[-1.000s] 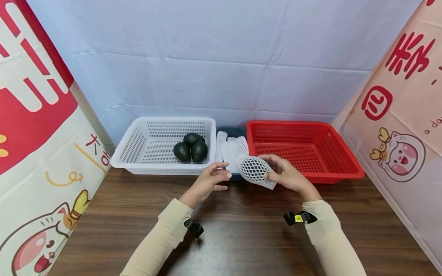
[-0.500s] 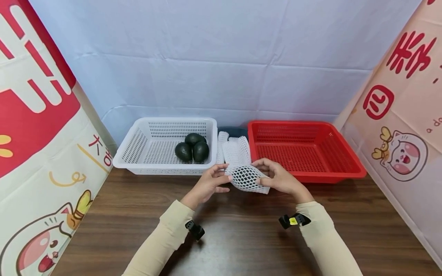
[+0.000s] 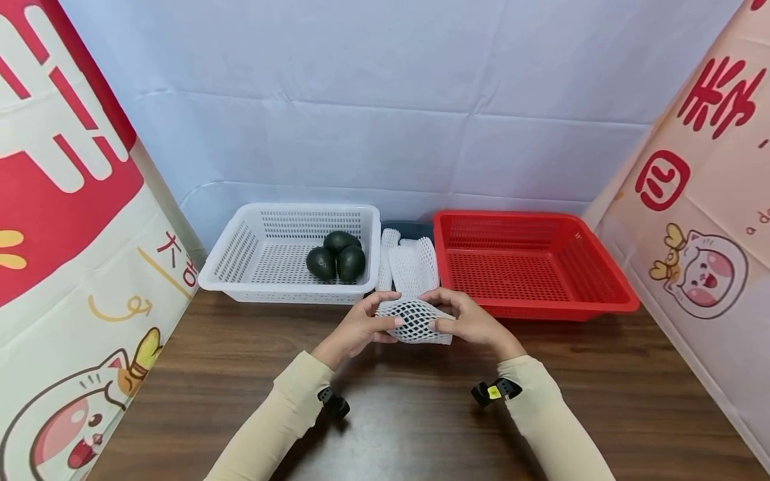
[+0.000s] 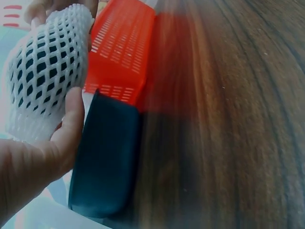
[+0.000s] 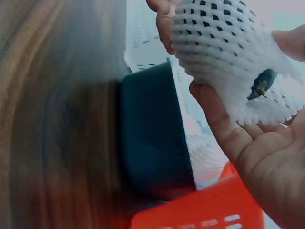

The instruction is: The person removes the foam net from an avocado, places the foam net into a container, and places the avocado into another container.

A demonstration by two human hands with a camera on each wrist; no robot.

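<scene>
Between both hands is an avocado in a white foam net sleeve (image 3: 415, 321), its dark skin showing through the mesh. My left hand (image 3: 361, 325) grips the left end, thumb on the near side. At the other end, my right hand (image 3: 472, 323) holds the sleeve with thumb and fingers. In the right wrist view the sleeve's end (image 5: 240, 95) gapes, and the avocado's stem tip (image 5: 263, 85) shows inside. Just beyond the hands stands a dark teal bin (image 4: 107, 152) with several flat foam net sleeves (image 3: 412, 267) in it.
A white basket (image 3: 240, 288) at the left holds three bare avocados (image 3: 351, 263). On the right stands a red basket (image 3: 535, 308) with nothing visible inside. All rest on a brown wooden table (image 3: 397, 414), with a pale cloth (image 3: 373, 133) hanging behind.
The right hand has brought the sleeved avocado left and toward the body. The left hand, earlier apart from it, now grips its left end.
</scene>
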